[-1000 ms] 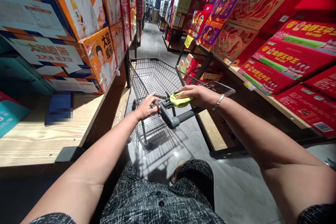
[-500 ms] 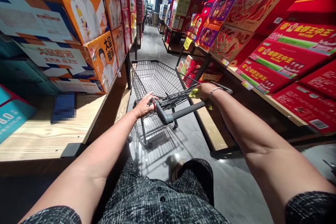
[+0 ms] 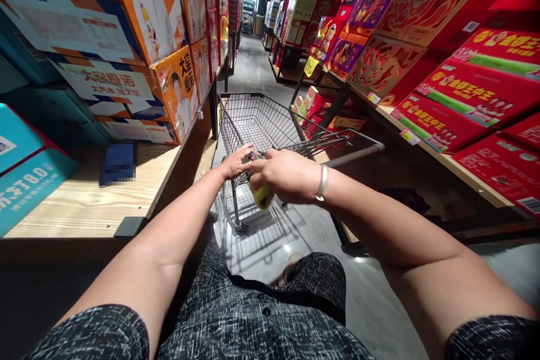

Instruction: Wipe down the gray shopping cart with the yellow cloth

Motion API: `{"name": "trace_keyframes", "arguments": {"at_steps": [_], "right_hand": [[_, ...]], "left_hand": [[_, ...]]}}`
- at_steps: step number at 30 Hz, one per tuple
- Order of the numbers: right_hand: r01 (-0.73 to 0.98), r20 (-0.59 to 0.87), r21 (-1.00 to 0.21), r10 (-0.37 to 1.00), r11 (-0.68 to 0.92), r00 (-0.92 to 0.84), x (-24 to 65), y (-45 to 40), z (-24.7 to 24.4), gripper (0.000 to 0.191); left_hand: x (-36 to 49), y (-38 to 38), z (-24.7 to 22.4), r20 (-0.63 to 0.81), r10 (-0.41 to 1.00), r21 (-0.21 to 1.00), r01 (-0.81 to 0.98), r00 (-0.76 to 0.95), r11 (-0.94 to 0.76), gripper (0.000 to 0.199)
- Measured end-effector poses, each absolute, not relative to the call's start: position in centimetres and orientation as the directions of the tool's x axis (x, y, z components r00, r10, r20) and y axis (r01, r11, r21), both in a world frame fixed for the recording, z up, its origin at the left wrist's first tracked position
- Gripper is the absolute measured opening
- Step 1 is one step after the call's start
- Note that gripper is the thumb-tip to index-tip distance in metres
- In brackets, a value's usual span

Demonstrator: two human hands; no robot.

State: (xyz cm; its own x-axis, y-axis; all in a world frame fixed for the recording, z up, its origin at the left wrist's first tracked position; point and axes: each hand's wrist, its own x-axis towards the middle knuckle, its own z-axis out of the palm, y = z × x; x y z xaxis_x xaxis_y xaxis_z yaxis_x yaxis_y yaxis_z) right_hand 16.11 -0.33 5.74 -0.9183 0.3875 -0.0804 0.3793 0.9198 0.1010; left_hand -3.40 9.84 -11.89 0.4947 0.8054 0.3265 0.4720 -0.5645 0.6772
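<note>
A wire shopping cart (image 3: 270,121) stands in front of me, its basket bare inside. My left hand (image 3: 236,163) is closed around the cart's near left corner, with its fingertips partly covered by the other hand. Right beside it, at the left end of the cart's handle (image 3: 363,152), is my right hand (image 3: 287,174), fingers curled. A crumpled yellow-green cloth (image 3: 262,196) hangs from under that palm. The left stretch of the handle is hidden behind my right hand and wrist, which wears a silver bracelet.
Orange drink cartons (image 3: 177,93) and a teal box (image 3: 34,180) stand on the wooden shelf at left, near a dark blue item (image 3: 118,163). Red boxes (image 3: 455,93) line the right shelf. A grey-floored aisle (image 3: 253,62) runs ahead between the shelves.
My right hand has moved left with the cloth, from the right part of the handle to its left end beside my left hand. The view has shifted slightly left.
</note>
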Motion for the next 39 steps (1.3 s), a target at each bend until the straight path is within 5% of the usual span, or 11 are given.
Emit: {"name": "trace_keyframes", "arguments": {"at_steps": [5, 12, 17, 22, 26, 30, 33, 36, 39], "right_hand": [[0.371, 0.029, 0.177, 0.372, 0.911, -0.928, 19.4, -3.9, 6.0, 0.024], [0.465, 0.356, 0.037, 0.423, 0.884, -0.833, 29.1, -0.8, 0.3, 0.031], [0.843, 0.447, -0.046, 0.766, 0.536, -0.462, 37.5, 3.0, -1.0, 0.028], [0.980, 0.401, 0.087, 0.894, 0.178, -0.198, 36.6, 3.8, -0.7, 0.039], [0.939, 0.443, 0.125, 0.828, 0.321, -0.343, 29.7, 0.6, -1.6, 0.050], [0.856, 0.544, 0.078, 0.698, 0.510, -0.466, 24.5, -3.1, -3.2, 0.058], [0.803, 0.575, 0.087, 0.629, 0.590, -0.524, 24.2, -3.6, -4.0, 0.056], [0.846, 0.560, 0.099, 0.673, 0.525, -0.483, 27.1, -1.9, -4.1, 0.054], [0.949, 0.516, 0.091, 0.801, 0.302, -0.305, 32.1, 0.9, -3.2, 0.051]], "left_hand": [[-3.9, 9.1, -11.0, 0.302, 0.807, 0.701, 0.455, 0.508, -0.549, 0.067], [-4.4, 8.8, -10.2, 0.239, 0.811, 0.696, 0.488, 0.534, -0.527, 0.076], [-4.9, 9.2, -10.9, 0.287, 0.836, 0.716, 0.475, 0.468, -0.512, 0.060], [-3.5, 6.6, -8.4, 0.453, 0.843, 0.741, 0.403, 0.290, -0.537, 0.066], [-1.0, 2.4, -3.7, 0.583, 0.760, 0.636, 0.421, 0.286, -0.647, 0.065], [1.2, -1.5, -1.3, 0.444, 0.734, 0.459, 0.573, 0.514, -0.679, 0.058], [1.8, -2.8, -1.8, 0.385, 0.758, 0.281, 0.715, 0.527, -0.640, 0.065], [1.1, -2.5, -2.9, 0.431, 0.744, 0.182, 0.758, 0.511, -0.627, 0.074], [0.0, -1.3, -3.6, 0.465, 0.701, 0.146, 0.734, 0.541, -0.664, 0.057]]}}
